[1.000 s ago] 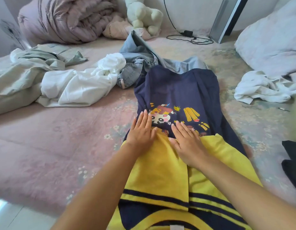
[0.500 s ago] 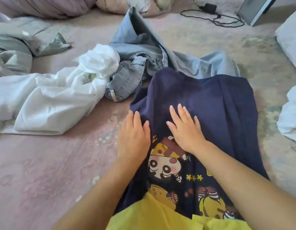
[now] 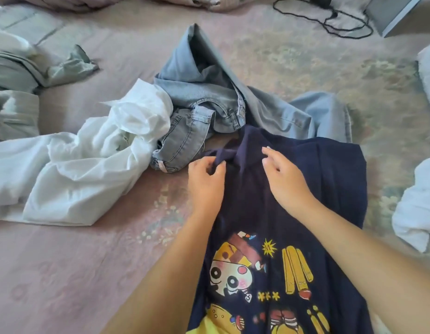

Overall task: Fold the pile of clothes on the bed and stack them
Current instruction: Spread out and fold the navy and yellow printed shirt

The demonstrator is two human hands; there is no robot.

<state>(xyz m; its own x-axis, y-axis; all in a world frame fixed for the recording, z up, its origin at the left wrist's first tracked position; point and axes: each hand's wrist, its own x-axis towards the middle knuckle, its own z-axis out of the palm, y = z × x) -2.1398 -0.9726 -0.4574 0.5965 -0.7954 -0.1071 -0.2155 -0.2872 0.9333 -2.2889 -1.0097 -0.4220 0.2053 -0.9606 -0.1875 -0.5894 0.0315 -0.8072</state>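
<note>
On the pink floral bedsheet [image 3: 88, 261], the navy cartoon-print T-shirt [image 3: 305, 201] lies spread beside crumpled grey jeans [image 3: 204, 112]; left hand [image 3: 205, 186] pinches its bunched top edge, right hand [image 3: 285, 179] rests loose-fingered on it.

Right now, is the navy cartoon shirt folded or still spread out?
Spread out, not folded: the navy shirt lies flat, print up, left hand pinching a bunch of cloth near its far edge.

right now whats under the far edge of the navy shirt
The far edge of the navy shirt overlaps the lower part of the grey jeans. The left hand pinches that edge. How far the jeans run beneath is covered.
</note>
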